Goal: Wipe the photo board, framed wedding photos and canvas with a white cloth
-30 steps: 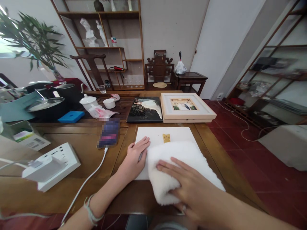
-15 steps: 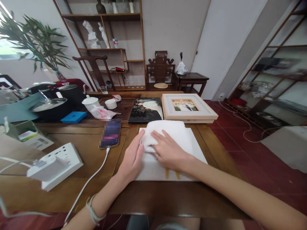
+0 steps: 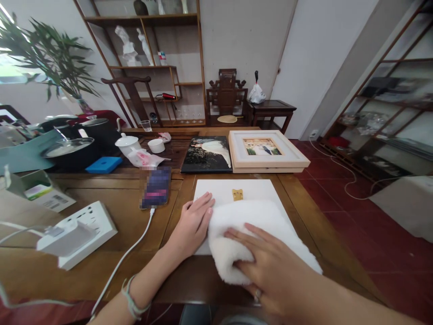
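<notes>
A flat white panel (image 3: 221,187) lies on the wooden table, with a small gold-coloured metal piece (image 3: 237,194) near its far edge. My left hand (image 3: 196,221) rests on the panel's left side, fingers stretched out flat. A thick, fluffy white towel (image 3: 260,212) covers much of the panel and hangs past its near right corner. Bunching the towel's near side, my right hand (image 3: 270,262) has its fingers curled into a fold. A ring shows on one finger of that hand. The panel's right and near parts are hidden beneath the towel.
Beyond the panel lie a dark picture (image 3: 207,155) and a pale wooden frame (image 3: 269,151). To the left are a phone (image 3: 156,187) on a white cable, a power strip (image 3: 83,232), a blue box (image 3: 103,165), a teapot, a lidded pan (image 3: 69,151) and an opened carton (image 3: 40,189).
My right hand has drawn the towel toward me and to the right, baring the panel's far part and the gold-coloured piece. My left hand stays at the left side, now flatter.
</notes>
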Motion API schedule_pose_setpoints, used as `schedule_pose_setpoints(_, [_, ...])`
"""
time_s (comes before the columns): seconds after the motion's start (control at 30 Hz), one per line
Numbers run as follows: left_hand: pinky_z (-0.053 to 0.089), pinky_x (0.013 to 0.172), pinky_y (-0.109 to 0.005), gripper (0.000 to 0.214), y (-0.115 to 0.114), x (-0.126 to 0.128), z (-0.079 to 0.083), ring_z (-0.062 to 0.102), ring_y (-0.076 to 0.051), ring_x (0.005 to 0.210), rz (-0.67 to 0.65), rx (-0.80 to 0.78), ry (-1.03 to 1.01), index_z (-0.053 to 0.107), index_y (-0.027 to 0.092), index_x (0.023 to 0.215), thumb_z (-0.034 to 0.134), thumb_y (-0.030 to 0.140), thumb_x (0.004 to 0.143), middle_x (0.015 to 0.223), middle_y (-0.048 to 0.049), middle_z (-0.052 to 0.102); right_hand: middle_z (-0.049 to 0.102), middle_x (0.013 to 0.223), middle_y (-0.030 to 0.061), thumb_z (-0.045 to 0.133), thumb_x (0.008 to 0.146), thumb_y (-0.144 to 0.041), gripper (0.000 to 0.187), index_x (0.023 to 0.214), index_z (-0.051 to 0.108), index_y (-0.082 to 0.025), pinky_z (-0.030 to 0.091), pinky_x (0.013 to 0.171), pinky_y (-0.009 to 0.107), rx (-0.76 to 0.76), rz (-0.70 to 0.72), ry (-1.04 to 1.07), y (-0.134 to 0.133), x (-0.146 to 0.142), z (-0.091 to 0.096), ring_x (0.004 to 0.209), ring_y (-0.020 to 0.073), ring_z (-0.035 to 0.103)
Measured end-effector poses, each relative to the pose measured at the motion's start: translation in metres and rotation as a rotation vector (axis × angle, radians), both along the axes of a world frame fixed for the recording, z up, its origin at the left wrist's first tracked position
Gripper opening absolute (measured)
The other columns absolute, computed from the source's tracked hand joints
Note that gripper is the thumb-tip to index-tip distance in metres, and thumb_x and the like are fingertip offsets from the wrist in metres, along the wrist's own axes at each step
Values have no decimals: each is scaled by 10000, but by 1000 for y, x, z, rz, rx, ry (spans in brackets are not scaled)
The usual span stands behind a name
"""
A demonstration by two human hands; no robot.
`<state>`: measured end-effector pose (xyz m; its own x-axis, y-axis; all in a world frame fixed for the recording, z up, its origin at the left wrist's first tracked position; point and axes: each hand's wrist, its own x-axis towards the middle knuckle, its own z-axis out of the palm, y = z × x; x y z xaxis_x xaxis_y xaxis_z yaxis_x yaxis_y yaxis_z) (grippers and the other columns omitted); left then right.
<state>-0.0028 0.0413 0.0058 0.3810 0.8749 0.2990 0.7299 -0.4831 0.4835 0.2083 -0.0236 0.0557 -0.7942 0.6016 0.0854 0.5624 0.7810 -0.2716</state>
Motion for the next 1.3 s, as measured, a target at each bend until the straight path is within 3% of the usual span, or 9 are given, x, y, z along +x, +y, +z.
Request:
schedule_pose_setpoints(0.17, [342, 1001, -503, 344, 0, 1, -2, 445, -246, 1286, -5, 28, 60, 596, 192, 1166, 353, 196, 922, 1339, -117, 538, 574, 1252, 141, 431, 887, -200, 285, 1094, 625, -175, 298, 1052, 445, 70, -215, 36, 32, 7, -1, 1204, 258, 477])
schedule_pose_setpoints(0.3, [327, 1000, -499, 338, -2, 1, 0, 439, -253, 1288, -6, 33, 48, 577, 197, 1178, 384, 172, 902, 1341, -113, 537, 642, 1060, 123, 422, 919, -343, 300, 1092, 603, -177, 382, 913, 414, 67, -309, 4, 62, -3, 5, 1034, 278, 560])
schedule_pose_setpoints(0.47, [343, 978, -463, 339, -3, 4, 6, 525, -237, 1178, -23, 6, 32, 586, 233, 1154, 395, 134, 891, 1254, -68, 598, 645, 856, 78, 465, 831, -213, 175, 947, 593, -187, 371, 665, 306, 41, -196, -76, 99, -34, 17, 815, 242, 573])
schedule_pose_setpoints(0.57, [353, 969, -457, 327, -3, 4, 9, 562, -233, 1107, -20, -2, 30, 608, 228, 1117, 404, 125, 883, 1165, -64, 640, 648, 854, 65, 430, 805, -160, 198, 928, 582, -193, 342, 613, 285, 25, -127, -78, 119, -54, 19, 795, 224, 574])
schedule_pose_setpoints(0.7, [362, 967, -473, 346, -2, 3, 7, 531, -246, 1171, -25, 2, 24, 591, 236, 1151, 397, 130, 885, 1222, -68, 620, 642, 872, 88, 410, 799, -169, 217, 939, 575, -182, 321, 575, 285, 10, -129, -92, 132, -62, 19, 785, 240, 576])
schedule_pose_setpoints(0.83, [345, 993, -507, 325, -2, 0, -1, 466, -259, 1265, -8, 53, 3, 580, 203, 1164, 417, 171, 884, 1307, -110, 566, 636, 912, 105, 393, 798, -149, 230, 942, 569, -179, 338, 609, 293, -10, -201, -115, 125, -34, 19, 827, 258, 574])
schedule_pose_setpoints(1.1, [348, 1004, -517, 318, -3, 1, -5, 457, -241, 1278, 7, 64, 19, 575, 195, 1155, 401, 180, 889, 1324, -125, 551, 618, 874, 100, 369, 863, -200, 221, 930, 578, -178, 426, 717, 347, -40, -403, -120, 95, 58, 3, 894, 278, 584])
schedule_pose_setpoints(1.2, [350, 1003, -523, 312, -3, 2, -2, 456, -247, 1279, 10, 50, 30, 587, 195, 1136, 401, 175, 886, 1321, -126, 553, 624, 1075, 133, 411, 874, -247, 237, 985, 611, -185, 437, 860, 421, 3, -392, -42, 86, 76, -10, 1192, 330, 467])
schedule_pose_setpoints(1.3, [354, 998, -534, 299, -2, 3, 0, 459, -259, 1276, 17, 40, 30, 609, 202, 1101, 410, 173, 880, 1317, -123, 558, 487, 1346, 167, 473, 850, -253, 220, 965, 639, -167, 306, 1040, 509, 119, -287, 15, 85, 77, -20, 1340, 316, 295])
